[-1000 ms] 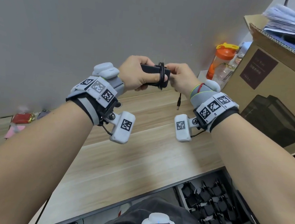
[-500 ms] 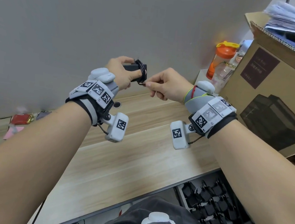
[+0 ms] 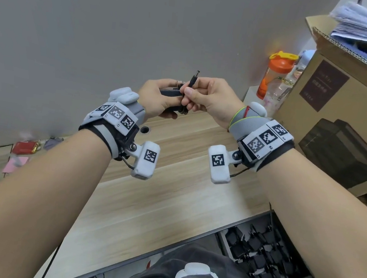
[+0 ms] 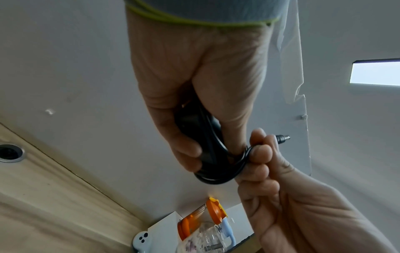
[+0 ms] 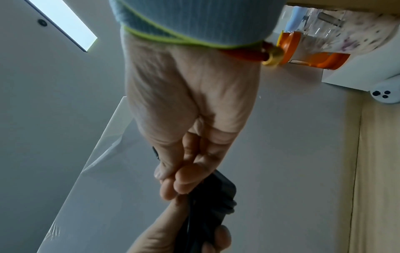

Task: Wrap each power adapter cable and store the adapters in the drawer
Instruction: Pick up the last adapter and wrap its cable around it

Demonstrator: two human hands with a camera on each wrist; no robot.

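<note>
Head view has the black power adapter held up off the desk in the curled left hand, its long axis running sideways toward the right hand, with the cable looped around it. The right hand, pressed against the adapter's near end, pinches the cable's last stretch so the barrel plug sticks up past its fingertips. I judge the end must be tucked before going to the open drawer, well below the right forearm; fingers hide how tight the loops sit.
</note>
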